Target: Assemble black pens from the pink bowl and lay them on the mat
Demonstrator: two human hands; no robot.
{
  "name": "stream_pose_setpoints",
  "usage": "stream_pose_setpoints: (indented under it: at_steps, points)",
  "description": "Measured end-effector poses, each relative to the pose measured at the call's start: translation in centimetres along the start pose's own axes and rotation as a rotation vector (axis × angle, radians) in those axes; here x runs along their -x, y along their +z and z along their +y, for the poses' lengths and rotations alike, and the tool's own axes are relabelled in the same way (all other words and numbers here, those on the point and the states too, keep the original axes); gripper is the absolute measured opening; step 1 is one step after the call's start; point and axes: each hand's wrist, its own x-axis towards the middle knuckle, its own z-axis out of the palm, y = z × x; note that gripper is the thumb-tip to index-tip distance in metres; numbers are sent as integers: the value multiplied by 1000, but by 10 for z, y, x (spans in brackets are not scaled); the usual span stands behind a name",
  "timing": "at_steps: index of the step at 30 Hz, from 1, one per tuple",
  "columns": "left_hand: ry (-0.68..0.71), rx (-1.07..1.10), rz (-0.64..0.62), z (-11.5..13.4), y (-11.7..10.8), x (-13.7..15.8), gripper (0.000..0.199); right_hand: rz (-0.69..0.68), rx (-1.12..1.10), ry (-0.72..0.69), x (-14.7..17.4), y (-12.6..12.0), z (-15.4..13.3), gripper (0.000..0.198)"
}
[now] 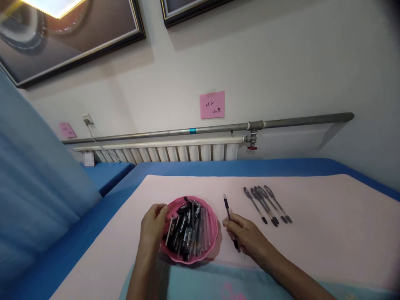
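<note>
A scalloped pink bowl (215, 227) stands on the pale pink sheet, filled with black pen caps (184, 223) and clear pen barrels (204, 233). At its left rim is my left hand (153, 223), fingers curled together; what they grip, if anything, is hidden. To the right of the bowl, my right hand (246, 235) is closed around a black pen (226, 202). The pen's pointed tip faces away from me, and its dark rear end shows below the fingers. Several more pens (265, 204) lie slanted in a loose row farther right.
The pink sheet (328, 225) covers a blue table (243, 166). Behind it are a white radiator (178, 152), a metal pipe (290, 121) with a red-handled valve (252, 148), and a wall with a pink note (212, 105). A blue curtain (31, 175) hangs at left.
</note>
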Motion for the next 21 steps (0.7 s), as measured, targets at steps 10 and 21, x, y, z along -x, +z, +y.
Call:
stream_pose_setpoints:
  at_steps: [10,21]
  points:
    - [181,-535,-46,-5,12,5,5,-13,53,-20,-3,1,3,24]
    - [200,-411,-151,-14,27,8,14,-5,88,-65,0,4,2,24]
